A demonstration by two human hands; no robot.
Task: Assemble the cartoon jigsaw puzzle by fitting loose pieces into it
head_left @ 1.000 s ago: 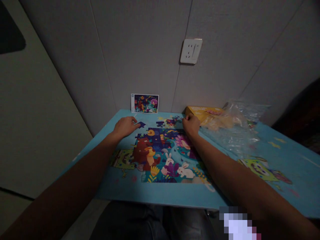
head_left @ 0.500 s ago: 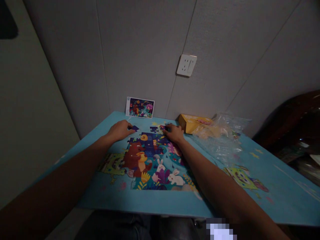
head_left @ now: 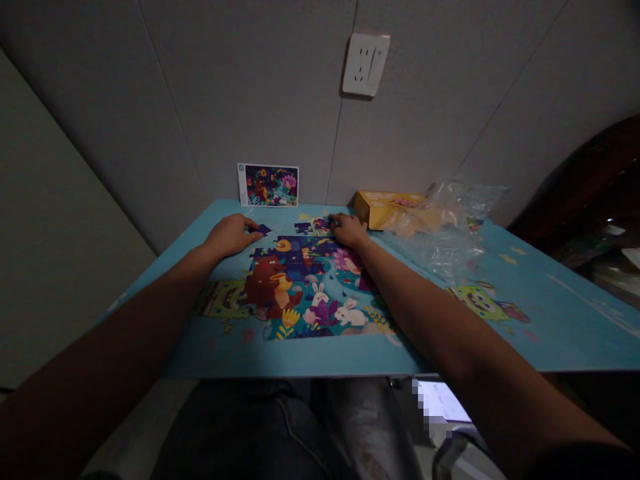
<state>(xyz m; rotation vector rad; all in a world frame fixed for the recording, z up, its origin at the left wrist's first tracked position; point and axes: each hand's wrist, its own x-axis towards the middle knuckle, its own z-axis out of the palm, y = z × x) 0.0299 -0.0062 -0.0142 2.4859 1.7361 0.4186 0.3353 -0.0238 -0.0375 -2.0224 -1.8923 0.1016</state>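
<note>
A partly assembled jigsaw puzzle (head_left: 310,287) with a bear and white rabbits lies on the blue table (head_left: 310,357). My left hand (head_left: 230,233) rests at the puzzle's upper left corner, its fingertips pinched on a dark blue puzzle piece (head_left: 263,230). My right hand (head_left: 349,231) lies at the puzzle's top edge, its fingers closed over loose pieces (head_left: 313,227) there; what they grip is hidden.
A reference picture card (head_left: 269,185) leans against the wall at the table's back. A yellow box (head_left: 385,207) and a crumpled clear plastic bag (head_left: 445,227) lie at the back right. A wall socket (head_left: 365,63) sits above. Dark furniture stands at the far right.
My right hand moved left from beside the yellow box to the puzzle's top edge. My left hand kept its hold on the blue piece. The camera tilted down.
</note>
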